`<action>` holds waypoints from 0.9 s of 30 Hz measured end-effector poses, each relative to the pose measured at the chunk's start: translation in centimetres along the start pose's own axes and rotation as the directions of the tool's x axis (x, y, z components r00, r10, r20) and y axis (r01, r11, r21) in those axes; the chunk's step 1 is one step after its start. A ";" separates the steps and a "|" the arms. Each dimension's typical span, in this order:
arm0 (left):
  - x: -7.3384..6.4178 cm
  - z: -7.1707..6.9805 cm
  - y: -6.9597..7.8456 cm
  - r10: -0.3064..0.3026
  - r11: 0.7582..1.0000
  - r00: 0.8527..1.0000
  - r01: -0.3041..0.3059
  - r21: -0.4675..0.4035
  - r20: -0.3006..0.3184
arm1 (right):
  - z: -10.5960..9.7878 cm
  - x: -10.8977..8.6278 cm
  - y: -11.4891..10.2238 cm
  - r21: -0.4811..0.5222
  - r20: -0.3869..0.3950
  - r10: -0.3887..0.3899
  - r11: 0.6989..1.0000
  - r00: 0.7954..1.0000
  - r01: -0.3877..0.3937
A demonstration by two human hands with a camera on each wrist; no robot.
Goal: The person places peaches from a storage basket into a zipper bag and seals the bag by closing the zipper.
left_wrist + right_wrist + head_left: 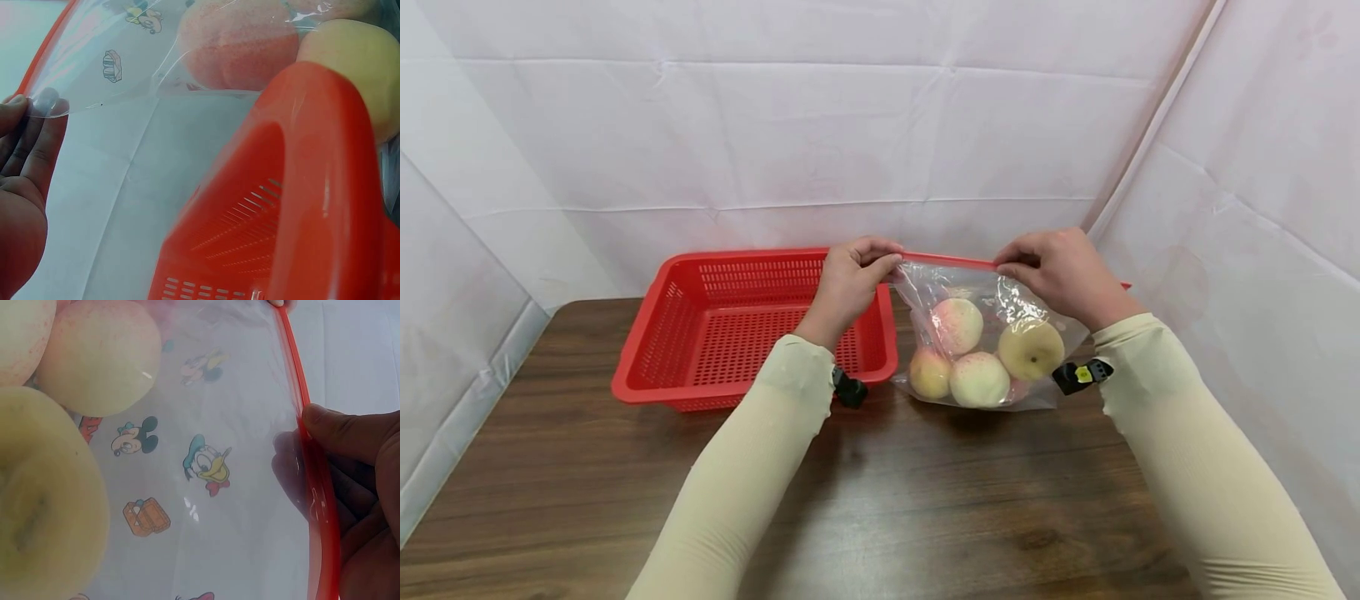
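Note:
A clear zip bag with a red zip strip along its top bulges with several fruits. Inside are pale pink-blushed peaches and a larger dull-yellow round fruit with a dark dimple. My left hand pinches the strip's left end between thumb and fingers. Further right along the strip, my right hand grips it, thumb on one side and fingers behind the plastic. Cartoon figures are printed on the bag in the right wrist view. Whether the bag's bottom touches the table cannot be told.
A red slotted plastic basket stands left of the bag, with nothing in it; my left forearm passes over its right part. Both sit on a dark wooden table. White sheeting hangs behind and at the sides.

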State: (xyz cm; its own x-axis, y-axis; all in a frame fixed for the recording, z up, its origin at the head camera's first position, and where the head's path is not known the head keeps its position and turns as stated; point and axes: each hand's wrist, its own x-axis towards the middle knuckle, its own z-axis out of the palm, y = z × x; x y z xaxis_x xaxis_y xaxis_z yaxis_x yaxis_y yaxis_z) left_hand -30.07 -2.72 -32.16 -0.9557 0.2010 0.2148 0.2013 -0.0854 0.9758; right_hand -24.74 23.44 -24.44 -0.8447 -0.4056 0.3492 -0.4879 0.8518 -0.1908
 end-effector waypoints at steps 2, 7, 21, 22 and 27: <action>0.0 0.0 -0.1 0.000 1.000 1.000 0.000 0.000 0.000 | -0.1 -0.1 0.0 -0.002 -0.003 -0.006 1.000 1.000 0.006; 0.1 -0.1 -0.3 0.005 1.000 1.000 -0.005 -0.003 0.006 | -0.2 -0.2 0.2 -0.004 -0.010 -0.020 1.000 1.000 0.020; 0.1 -0.3 -0.1 -0.001 1.000 1.000 0.001 0.027 0.011 | -0.5 -0.7 0.6 -0.014 -0.012 -0.015 1.000 1.000 0.015; 0.1 -0.3 -0.1 -0.001 1.000 1.000 0.001 0.028 0.012 | -0.5 -0.7 0.6 -0.015 -0.014 -0.018 1.000 1.000 0.018; 0.0 -0.4 -0.1 -0.001 1.000 1.000 0.001 0.028 0.008 | -0.7 -1.0 0.8 -0.020 -0.019 -0.022 1.000 1.000 0.021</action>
State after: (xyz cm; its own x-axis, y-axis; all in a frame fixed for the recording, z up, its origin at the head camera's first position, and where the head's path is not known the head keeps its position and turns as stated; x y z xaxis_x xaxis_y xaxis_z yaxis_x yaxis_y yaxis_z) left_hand -30.18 -3.08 -32.28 -0.9542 0.2087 0.2143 0.2067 -0.0580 0.9767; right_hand -24.12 24.71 -24.32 -0.8297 -0.4175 0.3705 -0.5011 0.8496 -0.1647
